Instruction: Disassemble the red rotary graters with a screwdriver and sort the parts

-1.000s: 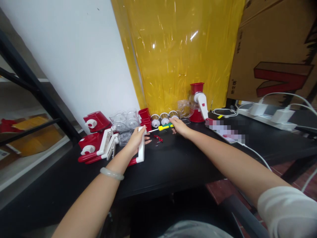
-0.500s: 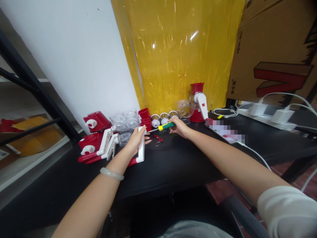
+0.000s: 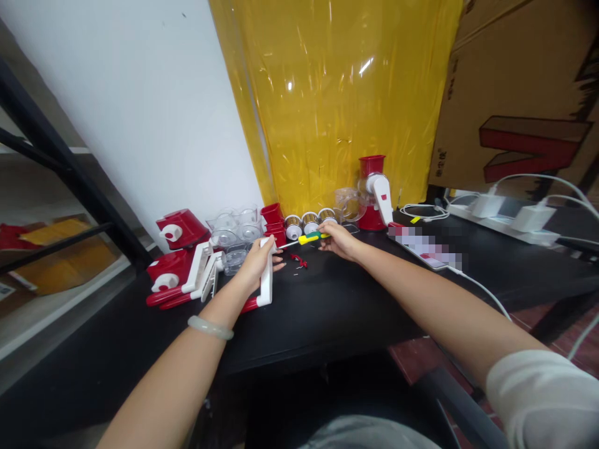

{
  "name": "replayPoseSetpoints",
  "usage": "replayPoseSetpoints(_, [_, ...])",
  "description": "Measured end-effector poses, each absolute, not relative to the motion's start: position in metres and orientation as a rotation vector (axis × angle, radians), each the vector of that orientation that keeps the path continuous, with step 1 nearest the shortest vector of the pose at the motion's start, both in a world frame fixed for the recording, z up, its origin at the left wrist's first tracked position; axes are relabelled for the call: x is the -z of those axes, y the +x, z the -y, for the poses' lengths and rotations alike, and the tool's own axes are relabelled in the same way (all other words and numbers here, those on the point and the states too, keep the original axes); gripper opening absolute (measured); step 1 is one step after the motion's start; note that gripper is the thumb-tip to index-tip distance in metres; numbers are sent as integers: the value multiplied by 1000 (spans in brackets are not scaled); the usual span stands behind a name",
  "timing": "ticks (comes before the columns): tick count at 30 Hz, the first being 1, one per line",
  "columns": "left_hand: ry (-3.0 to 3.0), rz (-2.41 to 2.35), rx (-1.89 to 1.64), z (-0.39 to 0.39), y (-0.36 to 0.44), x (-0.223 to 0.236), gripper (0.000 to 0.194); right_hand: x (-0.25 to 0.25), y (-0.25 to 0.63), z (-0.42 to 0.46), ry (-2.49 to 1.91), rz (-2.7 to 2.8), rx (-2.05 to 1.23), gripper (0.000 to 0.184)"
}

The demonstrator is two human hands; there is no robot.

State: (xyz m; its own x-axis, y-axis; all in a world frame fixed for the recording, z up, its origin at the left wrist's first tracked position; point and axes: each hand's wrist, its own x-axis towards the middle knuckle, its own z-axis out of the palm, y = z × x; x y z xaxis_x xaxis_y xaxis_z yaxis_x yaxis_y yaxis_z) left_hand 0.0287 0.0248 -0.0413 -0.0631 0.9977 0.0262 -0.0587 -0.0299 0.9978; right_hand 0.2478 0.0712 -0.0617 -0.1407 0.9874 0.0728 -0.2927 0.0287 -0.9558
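My left hand (image 3: pixel 255 262) grips a white crank handle (image 3: pixel 266 280) with a red grip at its lower end, held upright over the table. Fingers of my right hand (image 3: pixel 337 241) are closed round the green and yellow handle of a screwdriver (image 3: pixel 309 237). Its shaft points left and meets the upper part of the crank handle; the exact contact at the tip is too small to make out. Small red pieces (image 3: pixel 299 260) lie on the black table just beneath the screwdriver. To the left rest more white crank handles (image 3: pixel 201 274) with red grips.
Red grater bodies (image 3: pixel 180 227), clear plastic parts (image 3: pixel 236 224) and several metal drums (image 3: pixel 310 222) line the back. An assembled red grater (image 3: pixel 373 199) stands right of them. Farther right lie a phone (image 3: pixel 421 246), cables and a power strip (image 3: pixel 505 221). A cardboard box (image 3: pixel 515 93) stands behind.
Hardly anything differs. The screwdriver's handle looks slightly turned in my right hand, while its shaft stays against the crank handle. My left hand keeps its place.
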Motion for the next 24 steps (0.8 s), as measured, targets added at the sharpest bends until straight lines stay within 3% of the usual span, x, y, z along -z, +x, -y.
replayPoseSetpoints(4, [1136, -1203, -1311, -23, 31, 39, 15, 64, 250, -76, -903, 1165, -1390, 7])
replayPoseSetpoints(8, [1121, -1209, -1324, -22, 32, 36, 14, 68, 248, -80, -1032, 1271, -1276, 31])
replayPoseSetpoints(22, [1131, -1196, -1316, -22, 32, 37, 15, 62, 250, -74, -882, 1139, -1421, 4])
replayPoseSetpoints(24, [1132, -1191, -1317, -22, 32, 36, 14, 65, 250, -77, -957, 1195, -1378, 21])
